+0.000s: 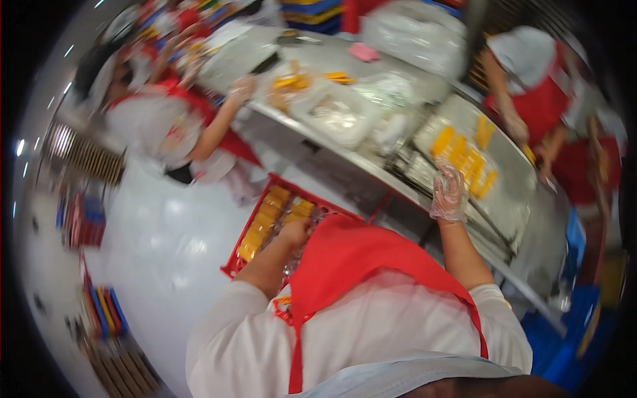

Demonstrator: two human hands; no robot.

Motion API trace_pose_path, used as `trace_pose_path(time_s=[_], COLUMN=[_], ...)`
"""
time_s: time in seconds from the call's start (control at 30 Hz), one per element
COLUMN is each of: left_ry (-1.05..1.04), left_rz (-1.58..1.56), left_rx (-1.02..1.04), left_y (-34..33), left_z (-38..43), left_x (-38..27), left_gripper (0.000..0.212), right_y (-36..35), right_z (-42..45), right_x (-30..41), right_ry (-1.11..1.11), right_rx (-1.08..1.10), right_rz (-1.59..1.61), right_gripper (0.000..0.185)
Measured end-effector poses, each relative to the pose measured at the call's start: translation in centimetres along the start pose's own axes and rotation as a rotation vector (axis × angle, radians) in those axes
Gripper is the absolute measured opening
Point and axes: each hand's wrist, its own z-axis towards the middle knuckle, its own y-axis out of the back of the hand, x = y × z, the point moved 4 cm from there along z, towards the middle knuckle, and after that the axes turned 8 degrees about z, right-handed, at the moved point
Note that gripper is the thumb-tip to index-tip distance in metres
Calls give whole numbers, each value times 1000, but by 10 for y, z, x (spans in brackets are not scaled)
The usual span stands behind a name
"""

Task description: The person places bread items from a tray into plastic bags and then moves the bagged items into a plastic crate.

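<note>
My left hand [297, 233] reaches into a red plastic crate [233, 258], beside rows of yellow-brown food pieces in clear wrappers [264, 219]. Its fingers are partly hidden, and whether they grip anything is unclear. My right hand [449, 193], in a clear plastic glove, is over the near edge of a metal tray [515, 211]. Its fingers look extended, with nothing seen in them; their undersides are hidden. Close to the fingertips, unwrapped yellow food strips [465, 156] lie on the tray. The picture is blurred.
A long metal worktable [318, 132] carries a white plastic tub [333, 112], clear plastic bags [383, 92] and a pink cloth [364, 51]. A co-worker in a red apron [214, 114] stands at left; others [532, 94] are across the table. Stacked coloured crates [102, 311] stand left.
</note>
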Motion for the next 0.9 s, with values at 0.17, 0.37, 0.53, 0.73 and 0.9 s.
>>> trace_pose_path(time_s=[0.17,0.37,0.53,0.73,0.9], left_ry=[-373,-753,-757,-761,-747], left_rz=[-213,-258,-111,39,73], left_rx=[-401,-515,-592,-582,-626], left_y=[74,117,99,89,88], left_z=[31,68,114,114,111], left_x=[-89,-219,-268,-278,-283], left_gripper=[24,23,20,20,21], right_y=[111,241,301,339,338], right_z=[-60,-119,-135,-151,-153], right_x=[-30,-39,-61,-100,-109], right_ry=[-123,-477,-544,-505,-474], right_rx=[-135,-282,-311,-203,-195], right_rz=[-348,-808,-1025,-966,-888], right_gripper=[27,30,28,29,31])
